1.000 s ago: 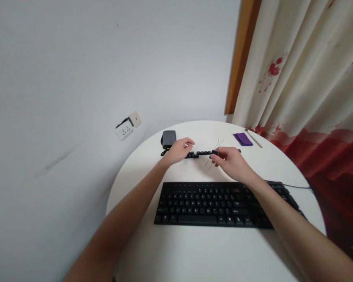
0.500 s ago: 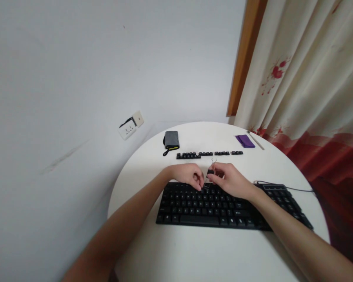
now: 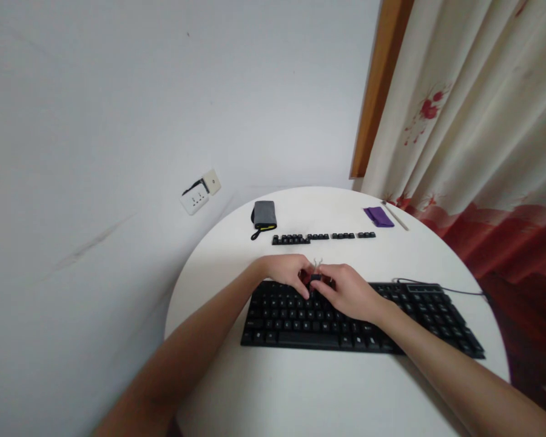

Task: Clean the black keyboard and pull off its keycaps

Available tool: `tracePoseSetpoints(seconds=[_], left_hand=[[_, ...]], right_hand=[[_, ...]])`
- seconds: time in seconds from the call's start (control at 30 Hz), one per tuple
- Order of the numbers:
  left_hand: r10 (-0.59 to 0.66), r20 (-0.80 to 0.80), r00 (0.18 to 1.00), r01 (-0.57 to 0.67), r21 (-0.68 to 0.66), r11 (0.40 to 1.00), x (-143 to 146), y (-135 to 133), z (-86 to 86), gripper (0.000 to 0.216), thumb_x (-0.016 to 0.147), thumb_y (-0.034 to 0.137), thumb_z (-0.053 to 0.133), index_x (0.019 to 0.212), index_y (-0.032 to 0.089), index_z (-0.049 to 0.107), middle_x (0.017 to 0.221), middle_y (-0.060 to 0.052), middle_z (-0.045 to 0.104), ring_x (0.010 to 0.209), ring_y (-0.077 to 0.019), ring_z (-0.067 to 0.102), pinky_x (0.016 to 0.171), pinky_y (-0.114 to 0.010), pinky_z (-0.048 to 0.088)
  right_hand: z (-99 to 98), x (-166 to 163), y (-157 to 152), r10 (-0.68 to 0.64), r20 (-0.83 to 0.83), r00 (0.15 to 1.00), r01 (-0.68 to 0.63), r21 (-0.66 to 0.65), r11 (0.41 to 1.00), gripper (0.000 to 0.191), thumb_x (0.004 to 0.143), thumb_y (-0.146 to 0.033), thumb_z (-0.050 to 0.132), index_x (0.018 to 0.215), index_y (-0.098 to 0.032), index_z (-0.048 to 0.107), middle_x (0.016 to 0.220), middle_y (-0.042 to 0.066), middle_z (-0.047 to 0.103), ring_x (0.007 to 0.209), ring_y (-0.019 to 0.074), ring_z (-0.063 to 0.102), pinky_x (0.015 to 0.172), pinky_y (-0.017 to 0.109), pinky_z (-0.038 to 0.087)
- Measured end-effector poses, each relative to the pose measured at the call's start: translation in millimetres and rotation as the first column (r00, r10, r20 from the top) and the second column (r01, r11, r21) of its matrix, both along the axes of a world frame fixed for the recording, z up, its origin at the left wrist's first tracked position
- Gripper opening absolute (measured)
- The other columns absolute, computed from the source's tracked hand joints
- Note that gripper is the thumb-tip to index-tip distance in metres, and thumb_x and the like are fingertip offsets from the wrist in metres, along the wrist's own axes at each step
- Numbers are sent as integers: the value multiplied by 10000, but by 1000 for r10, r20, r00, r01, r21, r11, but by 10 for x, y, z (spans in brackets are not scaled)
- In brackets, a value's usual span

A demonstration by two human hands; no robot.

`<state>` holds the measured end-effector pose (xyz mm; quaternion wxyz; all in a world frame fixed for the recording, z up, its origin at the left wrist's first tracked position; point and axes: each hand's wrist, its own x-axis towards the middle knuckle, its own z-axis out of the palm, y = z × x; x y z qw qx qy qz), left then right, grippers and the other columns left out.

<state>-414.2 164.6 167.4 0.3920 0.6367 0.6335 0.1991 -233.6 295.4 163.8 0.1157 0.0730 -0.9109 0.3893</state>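
A black keyboard (image 3: 308, 325) lies on the white round table (image 3: 300, 394), with its upper rows partly hidden under both hands. My right hand (image 3: 352, 294) pinches the black handle of a wire keycap puller (image 3: 316, 277), whose thin wire ends stick up above the fingers. Close against it, my left hand (image 3: 286, 270) has its thumb and fingers curled round the lower part of the puller. What the left fingertips hold is too small and hidden to make out. Behind the hands, several loose black keycaps (image 3: 292, 240) lie in a row.
A grey pouch (image 3: 265, 214) with a black loop lies at the back left. Toward the back right are a purple cloth (image 3: 378, 216) and a thin brush-like stick (image 3: 397, 217). The keyboard's cable (image 3: 459, 292) runs off the right edge. Wall and curtain border the table.
My right hand has moved left and slightly down with the keycap puller, bringing it up against my left hand. The left hand has stayed nearly in place, its fingers now round the puller.
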Motion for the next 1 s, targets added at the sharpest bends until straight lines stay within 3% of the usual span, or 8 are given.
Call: tracePoseSetpoints(seconds=[0.2, 0.37, 0.53, 0.63, 0.83, 0.9, 1.0], left_hand=[[-14, -25, 1000, 13, -45, 999, 11, 13, 18, 395, 663, 459, 854, 879, 155, 723, 763, -1, 650, 693, -140, 572, 636, -239, 430], [3, 3, 1000, -3, -43, 999, 51, 29, 39, 305, 717, 405, 820, 851, 148, 724, 700, 5, 619, 675, -132, 562, 641, -242, 440], [67, 14, 998, -68, 198, 978, 103, 37, 119, 203, 761, 314, 776, 863, 155, 699, 841, -24, 649, 799, -143, 590, 756, -256, 466], [188, 11, 982, -179, 353, 918, 149, 78, 112, 176, 811, 280, 712, 931, 152, 693, 934, -54, 665, 861, -156, 605, 790, -270, 475], [385, -22, 923, -315, 532, 786, 262, 142, 48, 292, 803, 199, 712, 1082, 175, 630, 981, -48, 688, 882, -163, 631, 787, -275, 482], [384, -100, 918, -260, 580, 772, 298, 136, 60, 248, 842, 197, 682, 1082, 184, 622, 1007, -50, 683, 944, -177, 624, 853, -300, 478], [318, -320, 892, -60, 615, 786, 344, 117, 90, 182, 944, 229, 573, 1108, 201, 645, 1103, -75, 664, 1070, -204, 580, 977, -349, 433]], right_hand=[[-136, -86, -28, -112, 56, 992, 122, -229, 966, 247, 924, -294, 556, 697, -198, 555, 622, -7, 609, 573, 140, 558, 560, 255, 406], [-217, -148, 20, -173, 138, 975, 217, -437, 873, 268, 909, -369, 571, 705, -200, 532, 654, 18, 653, 525, 151, 605, 509, 263, 453], [-157, -158, 95, -319, 42, 947, 300, -468, 831, 264, 892, -396, 589, 722, -202, 531, 640, 19, 652, 556, 159, 621, 541, 269, 475], [-128, -172, 151, -426, 5, 905, 370, -503, 781, 250, 917, -428, 546, 803, -206, 525, 714, 36, 688, 616, 166, 654, 563, 268, 493], [-189, -213, 211, -426, 133, 895, 418, -587, 694, 289, 936, -509, 472, 986, -225, 453, 718, 30, 696, 606, 189, 688, 559, 296, 542], [-202, -216, 222, -440, 114, 891, 418, -585, 695, 285, 938, -507, 468, 988, -227, 449, 720, 28, 693, 602, 189, 688, 559, 296, 541], [-209, -211, 240, -468, 59, 882, 422, -543, 726, 266, 947, -490, 461, 980, -226, 456, 714, 27, 687, 615, 189, 687, 574, 295, 533]])
